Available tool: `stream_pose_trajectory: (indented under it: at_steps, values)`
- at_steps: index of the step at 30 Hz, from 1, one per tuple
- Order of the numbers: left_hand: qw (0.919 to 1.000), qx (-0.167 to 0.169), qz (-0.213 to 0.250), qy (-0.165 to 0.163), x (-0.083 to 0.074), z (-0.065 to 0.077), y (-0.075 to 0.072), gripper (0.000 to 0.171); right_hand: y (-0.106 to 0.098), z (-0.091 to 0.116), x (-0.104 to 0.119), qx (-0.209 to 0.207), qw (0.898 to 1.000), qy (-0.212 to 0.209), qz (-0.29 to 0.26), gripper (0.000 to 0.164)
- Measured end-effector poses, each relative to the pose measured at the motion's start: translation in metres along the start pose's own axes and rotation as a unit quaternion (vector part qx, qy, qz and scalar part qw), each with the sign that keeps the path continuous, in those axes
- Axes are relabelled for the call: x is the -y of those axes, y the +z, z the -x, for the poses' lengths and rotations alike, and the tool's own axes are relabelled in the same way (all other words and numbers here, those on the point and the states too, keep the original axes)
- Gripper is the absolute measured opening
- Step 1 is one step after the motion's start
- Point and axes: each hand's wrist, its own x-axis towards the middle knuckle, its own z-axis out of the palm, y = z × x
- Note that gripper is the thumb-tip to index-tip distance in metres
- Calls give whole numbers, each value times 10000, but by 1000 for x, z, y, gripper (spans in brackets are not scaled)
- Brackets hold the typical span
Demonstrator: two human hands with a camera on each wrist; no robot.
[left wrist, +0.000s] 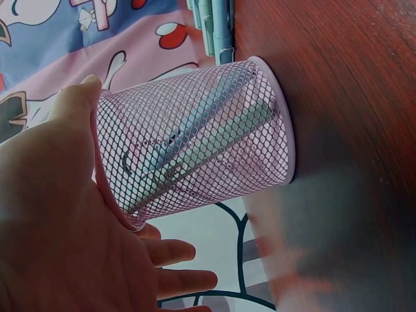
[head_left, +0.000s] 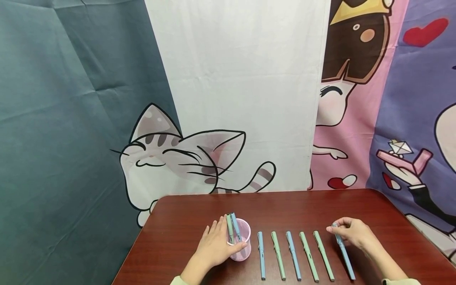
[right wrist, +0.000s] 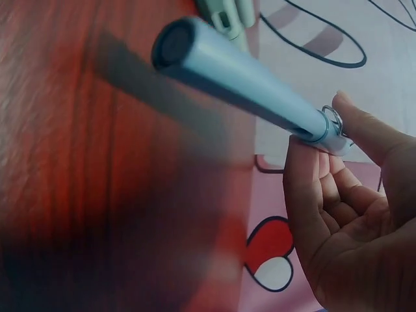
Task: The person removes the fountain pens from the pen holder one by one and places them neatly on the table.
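In the head view my right hand (head_left: 356, 232) pinches the top end of a light blue pen (head_left: 345, 257) between thumb and fingers. In the right wrist view this pen (right wrist: 253, 84) tilts over the table, its far end toward the camera. My left hand (head_left: 215, 245) rests against the rim of a pink mesh pen cup (head_left: 243, 253), thumb across the near side and other fingers stretched out along the left. Inside the upright cup lean a green pen (head_left: 229, 228) and a blue pen (head_left: 236, 227), also visible through the mesh in the left wrist view.
Between the hands several pens lie in a row: a blue pen (head_left: 261, 255), a green pen (head_left: 278, 255), another blue pen (head_left: 293, 255) and two more green pens (head_left: 309, 256). The brown table (head_left: 185, 213) ends at a cartoon-printed cloth (head_left: 228, 99).
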Motion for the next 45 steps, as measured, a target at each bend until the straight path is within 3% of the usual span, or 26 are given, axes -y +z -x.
stream_pose_trajectory:
  at_steps: [8,20,34,45]
  values:
    - [10000,5,9,-4,1,1,1,117,5,-9,-14,40,9998,180,74,34]
    - [9999,93,50,-27,1,0,0,118,5,-21,-26,687,9963,450,-267,29]
    - [9999,72,131,-29,1,-1,0,115,-1,-20,-29,1286,9901,242,-512,27]
    - [9999,46,108,-21,2,-1,2,116,0,-21,-28,1037,9942,71,260,39]
